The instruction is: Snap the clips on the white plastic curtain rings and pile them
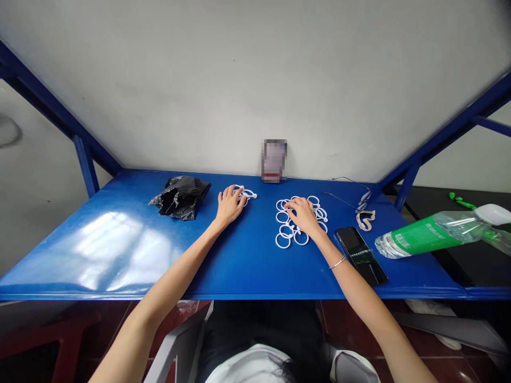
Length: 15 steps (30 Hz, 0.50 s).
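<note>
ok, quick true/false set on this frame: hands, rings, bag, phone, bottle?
1. The left hand rests on a small bunch of white rings. True.
2. The right hand holds the phone. False: it lies on the larger pile of rings; the phone lies flat to its right, untouched.
3. The black bag lies left of the left hand. True.
4. The bottle stands upright on the table. False: it lies tilted at the right edge.
5. The right wrist is bare. False: it wears a thin bracelet.
</note>
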Each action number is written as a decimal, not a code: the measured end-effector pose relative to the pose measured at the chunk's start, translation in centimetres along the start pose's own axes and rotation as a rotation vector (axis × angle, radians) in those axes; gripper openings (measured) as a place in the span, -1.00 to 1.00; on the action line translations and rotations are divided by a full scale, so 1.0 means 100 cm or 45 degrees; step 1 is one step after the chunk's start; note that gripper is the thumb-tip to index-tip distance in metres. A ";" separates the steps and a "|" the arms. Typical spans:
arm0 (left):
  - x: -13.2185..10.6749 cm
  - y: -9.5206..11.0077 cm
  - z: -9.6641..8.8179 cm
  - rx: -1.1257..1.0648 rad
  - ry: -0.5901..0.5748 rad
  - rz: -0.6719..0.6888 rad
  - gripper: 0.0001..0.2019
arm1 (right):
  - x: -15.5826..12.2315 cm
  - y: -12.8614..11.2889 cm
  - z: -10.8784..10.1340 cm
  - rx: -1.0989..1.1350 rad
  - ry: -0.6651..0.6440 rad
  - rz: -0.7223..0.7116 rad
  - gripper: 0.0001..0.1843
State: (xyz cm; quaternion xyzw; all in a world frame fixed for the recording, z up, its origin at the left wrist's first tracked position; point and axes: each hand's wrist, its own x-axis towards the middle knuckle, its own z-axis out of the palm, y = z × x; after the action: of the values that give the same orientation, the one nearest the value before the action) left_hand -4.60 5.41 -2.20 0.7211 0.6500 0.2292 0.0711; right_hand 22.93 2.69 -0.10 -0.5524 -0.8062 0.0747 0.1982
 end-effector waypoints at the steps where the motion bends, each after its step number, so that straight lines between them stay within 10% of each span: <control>1: -0.002 0.004 0.001 -0.001 -0.006 0.028 -0.56 | 0.000 0.001 0.000 -0.004 0.004 -0.005 -0.80; 8: -0.013 0.023 0.002 0.021 0.166 0.119 -0.58 | 0.003 -0.003 -0.003 0.135 0.155 -0.057 -0.84; 15: -0.032 0.055 0.003 -0.387 0.115 0.709 -0.68 | -0.003 -0.029 0.002 0.508 0.180 -0.217 -0.83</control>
State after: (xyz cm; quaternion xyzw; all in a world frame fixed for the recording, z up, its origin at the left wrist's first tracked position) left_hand 0.29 1.56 -1.02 0.8415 0.3883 0.3661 0.0837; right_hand 20.42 1.30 0.60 -0.4361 -0.8032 0.1767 0.3652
